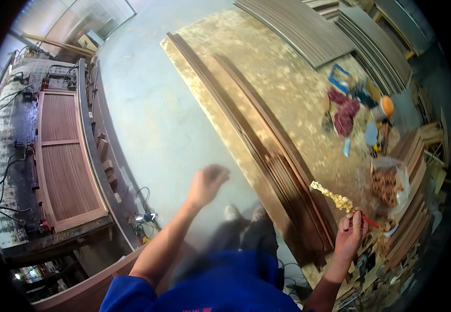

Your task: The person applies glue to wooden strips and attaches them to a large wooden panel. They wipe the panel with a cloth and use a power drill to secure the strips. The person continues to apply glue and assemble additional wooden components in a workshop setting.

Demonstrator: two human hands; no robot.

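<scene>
In my right hand (351,233) is a thin red-handled stick (340,201), its long far end caked with lumpy, shiny pale-yellow stuff that looks like glue. My fingers are closed around it near the red end, above the right side of a glue-stained board table (204,39). Just left of that hand lie long brown wooden strips (288,182), several of them bunched side by side at the near end. My left hand (210,183) hangs over the floor, left of the table edge. It is slightly blurred, its fingers loosely bent and apart, with nothing seen in them.
At left, a framed two-panel wooden door (67,156) lies on a clamping bench (22,73) with hoses. Toward the table's right are a maroon cloth (345,112), an orange-lidded tub (384,108) and a clear bag of brown pieces (388,184). Stacked grooved panels (298,31) stand beyond.
</scene>
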